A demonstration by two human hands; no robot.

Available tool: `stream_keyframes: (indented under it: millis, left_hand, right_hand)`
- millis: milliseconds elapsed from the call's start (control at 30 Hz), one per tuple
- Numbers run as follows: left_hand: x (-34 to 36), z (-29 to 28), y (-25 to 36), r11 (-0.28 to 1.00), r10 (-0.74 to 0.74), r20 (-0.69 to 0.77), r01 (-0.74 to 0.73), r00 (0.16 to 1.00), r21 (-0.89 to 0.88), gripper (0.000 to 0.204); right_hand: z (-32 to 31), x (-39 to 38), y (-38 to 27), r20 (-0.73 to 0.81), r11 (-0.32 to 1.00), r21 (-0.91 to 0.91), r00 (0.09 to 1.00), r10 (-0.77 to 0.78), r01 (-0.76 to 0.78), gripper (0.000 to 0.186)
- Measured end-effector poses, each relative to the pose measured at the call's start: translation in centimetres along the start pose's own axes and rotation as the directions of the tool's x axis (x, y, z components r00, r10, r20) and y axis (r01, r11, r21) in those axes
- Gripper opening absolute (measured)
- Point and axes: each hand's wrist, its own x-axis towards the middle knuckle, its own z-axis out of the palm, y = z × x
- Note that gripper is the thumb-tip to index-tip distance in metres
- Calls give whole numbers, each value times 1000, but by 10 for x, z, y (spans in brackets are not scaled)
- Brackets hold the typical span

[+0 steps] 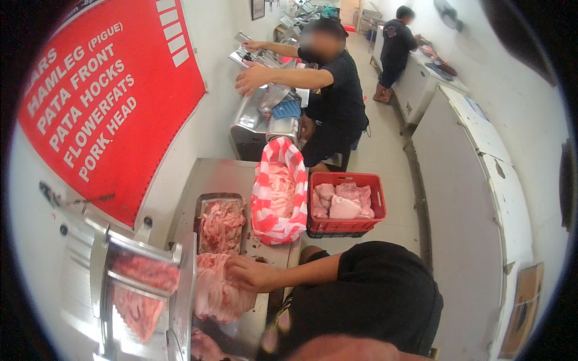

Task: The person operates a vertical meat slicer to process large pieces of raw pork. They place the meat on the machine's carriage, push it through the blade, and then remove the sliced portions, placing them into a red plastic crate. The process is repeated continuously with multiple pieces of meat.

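Nearest the camera, a blurred patch of bare skin (346, 350) is crossing the lower edge, with a black sleeve (385, 271) bulking above it. In the head view, the right hand (253, 274) is resting on a heap of pale sliced meat (220, 301), its fingers bending down among the folds; whether they are closing on any slices I cannot tell. The left hand is not showing, so I cannot tell its state. The heap is lying just beside a meat slicer (188, 289), whose carriage is holding a redder piece (141, 301). Beyond the heap, a filled metal tray (221, 195) and a checked bag (260, 210) are standing. The hand seems to be gathering or straightening slices; the next move would be calling for a fuller grip under the loose layers, fingers staying clear of the slicer.
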Motion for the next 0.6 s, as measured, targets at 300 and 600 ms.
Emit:
stream_keyframes:
  millis: [300, 600]
  left_hand:
    - [1, 11, 3, 996, -71, 3, 71, 997, -52, 25]
    - [4, -5, 3, 993, -113, 298, 114, 948, 15, 26]
  right_hand:
    - [6, -1, 4, -23, 1000, 19, 1000, 12, -11, 28]
    - [5, 0, 1, -28, 1000, 26, 1000, -15, 15, 27]
